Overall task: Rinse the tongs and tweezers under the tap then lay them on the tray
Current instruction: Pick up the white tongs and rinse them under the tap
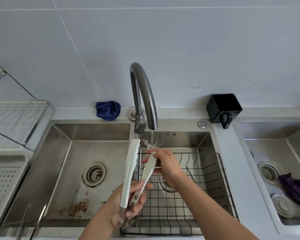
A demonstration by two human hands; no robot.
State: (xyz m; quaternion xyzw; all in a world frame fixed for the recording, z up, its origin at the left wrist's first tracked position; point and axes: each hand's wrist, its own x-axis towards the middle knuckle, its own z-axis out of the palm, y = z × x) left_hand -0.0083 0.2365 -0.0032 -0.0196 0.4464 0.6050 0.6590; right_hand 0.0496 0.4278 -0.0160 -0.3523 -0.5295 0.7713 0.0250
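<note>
Under tap (142,94), left hand (128,203) clasps tongs (131,167) (splayed); right hand (168,165) pinches tip.

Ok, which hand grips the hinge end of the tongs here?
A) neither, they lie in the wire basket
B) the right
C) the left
C: the left hand grips the tongs at the hinge end, while the right hand holds one tip under water running from the tap.
</note>
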